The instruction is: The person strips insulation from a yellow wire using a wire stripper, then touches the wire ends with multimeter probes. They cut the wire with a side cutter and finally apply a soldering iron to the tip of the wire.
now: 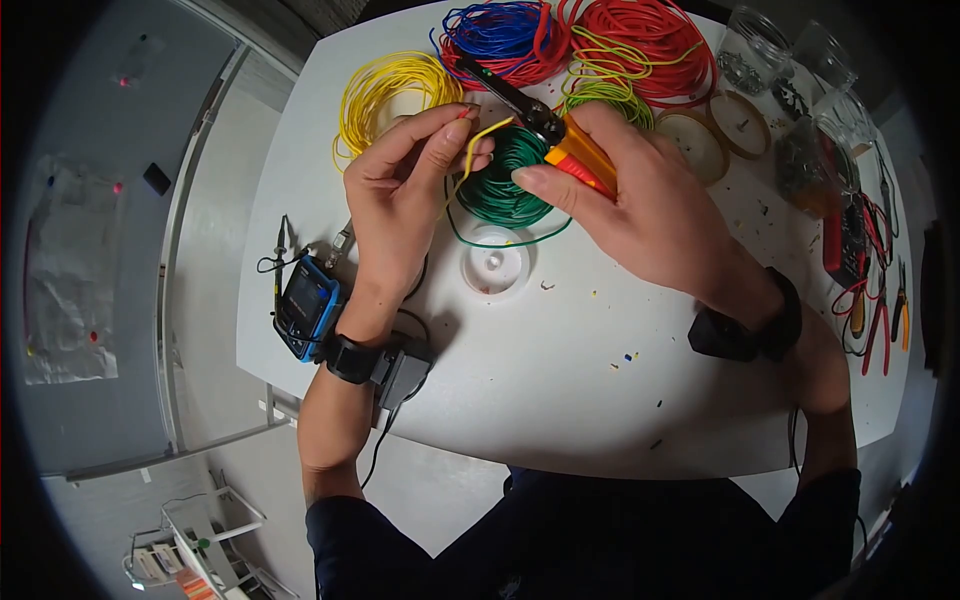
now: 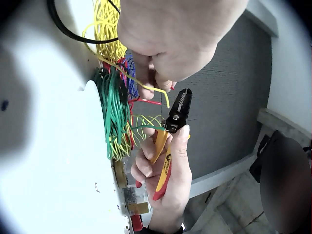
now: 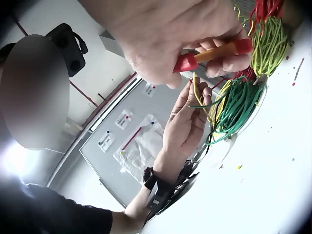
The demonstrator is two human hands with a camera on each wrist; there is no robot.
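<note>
Between thumb and fingertips, my left hand (image 1: pixel 400 195) pinches a small red piece (image 1: pixel 464 114); in the left wrist view its red tip (image 2: pixel 172 88) shows at the fingers. A yellow wire (image 1: pixel 484 135) with a bent end runs beside those fingers. My right hand (image 1: pixel 650 200) grips the yellow and red handles of a wire stripper (image 1: pixel 590 160), whose black jaws point up and left, above the wire's end. In the right wrist view the jaws are hidden behind the hand. Below the hands lies a coil of green wire (image 1: pixel 505 190).
Coils of yellow (image 1: pixel 365 100), blue (image 1: pixel 500 30) and red wire (image 1: pixel 650 40) lie at the back. A white spool (image 1: pixel 495 265) stands nearer. A blue-framed device (image 1: pixel 308 305) is at left; jars (image 1: pixel 755 45), a red meter (image 1: pixel 843 240) and pliers (image 1: pixel 878 330) are at right.
</note>
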